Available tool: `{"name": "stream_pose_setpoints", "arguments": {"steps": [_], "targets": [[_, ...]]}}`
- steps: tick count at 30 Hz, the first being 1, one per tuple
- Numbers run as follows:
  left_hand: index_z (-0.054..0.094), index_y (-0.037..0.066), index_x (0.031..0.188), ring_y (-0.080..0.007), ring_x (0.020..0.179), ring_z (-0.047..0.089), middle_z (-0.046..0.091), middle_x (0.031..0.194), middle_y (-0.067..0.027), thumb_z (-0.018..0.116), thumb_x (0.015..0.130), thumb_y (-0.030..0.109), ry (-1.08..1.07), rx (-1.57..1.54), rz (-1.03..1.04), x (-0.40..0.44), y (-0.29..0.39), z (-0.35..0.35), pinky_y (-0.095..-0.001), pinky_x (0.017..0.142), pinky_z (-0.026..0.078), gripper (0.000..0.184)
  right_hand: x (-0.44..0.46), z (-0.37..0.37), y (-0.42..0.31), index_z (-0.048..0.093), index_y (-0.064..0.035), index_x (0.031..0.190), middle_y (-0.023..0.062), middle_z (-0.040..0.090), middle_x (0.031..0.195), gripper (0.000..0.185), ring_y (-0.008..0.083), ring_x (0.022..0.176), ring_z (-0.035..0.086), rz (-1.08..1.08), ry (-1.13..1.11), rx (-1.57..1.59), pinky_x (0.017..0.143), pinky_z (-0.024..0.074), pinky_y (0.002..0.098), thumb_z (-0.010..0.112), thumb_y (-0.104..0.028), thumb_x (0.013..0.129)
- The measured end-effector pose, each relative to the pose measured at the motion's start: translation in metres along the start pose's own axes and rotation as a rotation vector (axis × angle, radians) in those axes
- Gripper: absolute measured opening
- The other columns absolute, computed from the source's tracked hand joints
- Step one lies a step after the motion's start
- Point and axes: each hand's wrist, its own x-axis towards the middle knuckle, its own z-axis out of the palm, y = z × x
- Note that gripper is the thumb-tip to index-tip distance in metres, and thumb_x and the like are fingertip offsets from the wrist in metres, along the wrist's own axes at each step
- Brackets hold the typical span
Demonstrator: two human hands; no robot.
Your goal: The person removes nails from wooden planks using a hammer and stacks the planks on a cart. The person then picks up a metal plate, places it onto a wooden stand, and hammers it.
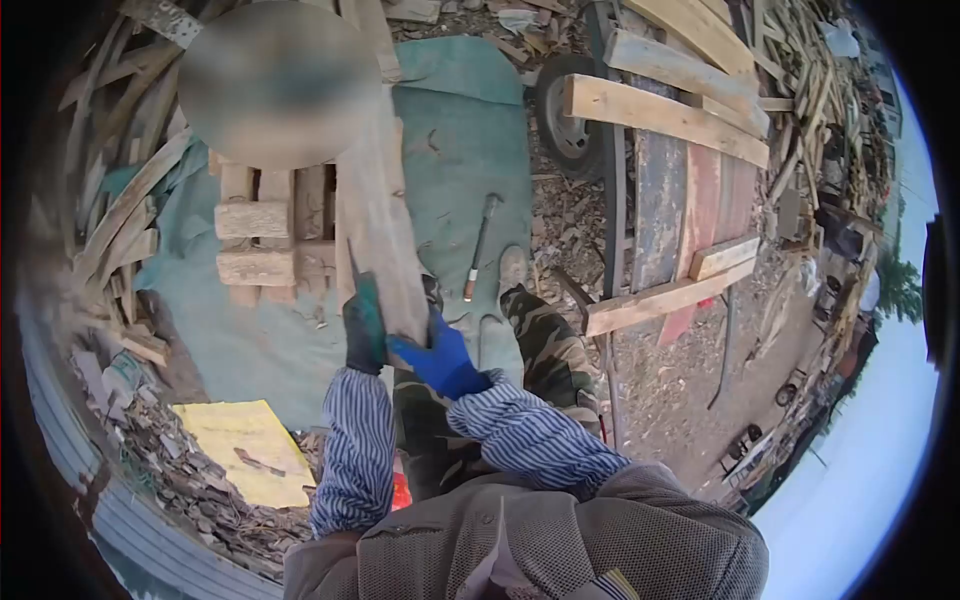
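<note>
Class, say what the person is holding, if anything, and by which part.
A wooden plank, held at its near end: left hand on one edge, right hand on the other.

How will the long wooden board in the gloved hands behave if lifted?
The wooden board likely stays stiff, as it looks straight along its visible length. With the left hand and right hand both at its near end, it may feel front-heavy. Its flat face suggests little tendency to roll.

Yellow sheet (232, 437) on debris (185, 470); corrugated metal (165, 548) nearby; wheel (571, 132) beside dark bar (613, 205); green tree (900, 284).
</note>
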Motion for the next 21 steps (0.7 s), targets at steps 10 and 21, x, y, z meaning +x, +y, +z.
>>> {"name": "stream_pose_setpoints", "arguments": {"steps": [10, 21], "targets": [[0.068, 0.005, 0.12, -0.0179, 0.088, 0.064, 0.069, 0.099, -0.0061, 0.054, 0.103, 0.031, -0.369, 0.17, -0.039, -0.013, 0.002, 0.231, -0.0308, 0.079, 0.052, 0.035, -0.041, -0.192, 0.048, 0.047, 0.0046, 0.137, 0.014, 0.062, 0.125, 0.057, 0.0197, 0.111, 0.06, 0.067, 0.372, 0.663, 0.099, 0.046, 0.0352, 0.071, -0.021, 0.091], [0.054, 0.013, 0.138, -0.0369, 0.109, 0.063, 0.064, 0.121, -0.0223, 0.055, 0.089, 0.063, -0.93, 1.198, 0.396, -0.053, -0.002, 0.462, -0.0463, 0.094, 0.049, 0.07, 0.007, -0.305, 0.222, 0.059, 0.007, 0.119, 0.0154, 0.066, 0.112, 0.043, 0.0247, 0.098, 0.063, -0.038, 0.852, 1.088, 0.089, 0.0514, 0.0397, 0.06, -0.031, 0.099]]}}
